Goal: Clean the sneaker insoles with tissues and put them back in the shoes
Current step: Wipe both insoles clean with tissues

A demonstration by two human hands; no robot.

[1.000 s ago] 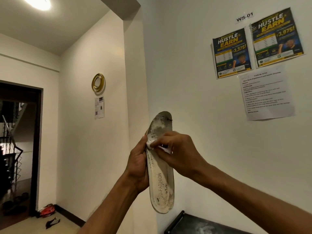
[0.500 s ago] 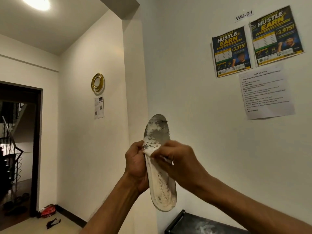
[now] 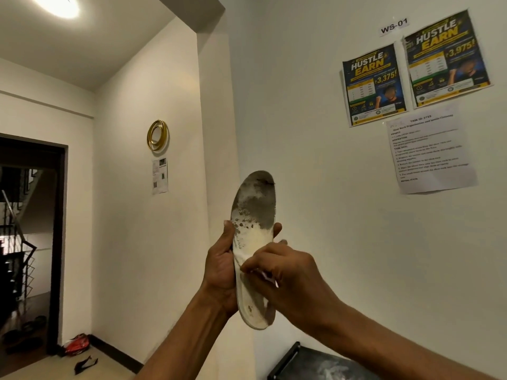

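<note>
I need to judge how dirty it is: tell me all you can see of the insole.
The insole is whitish, thin, held upright, toe end up. Grey grime covers its upper part; dark specks dot the rest. The left hand grips it from behind; the right hand presses a tissue on its middle.

Cream-white painted walls (image 3: pixel 315 105) meet at a projecting corner, lit by a round glowing ceiling light (image 3: pixel 55 5). A gold ring ornament (image 3: pixel 157 135) hangs above a small paper notice (image 3: pixel 160 175). On the right wall are two dark-blue and yellow posters (image 3: pixel 373 85), a white "WS-01" label (image 3: pixel 393 26) and a printed white sheet (image 3: pixel 432 152). At the left, a dark doorway (image 3: pixel 27 242) shows a stair railing (image 3: pixel 16 242). A black skirting board (image 3: pixel 115 352) runs along the pale floor (image 3: pixel 41 373).
</note>
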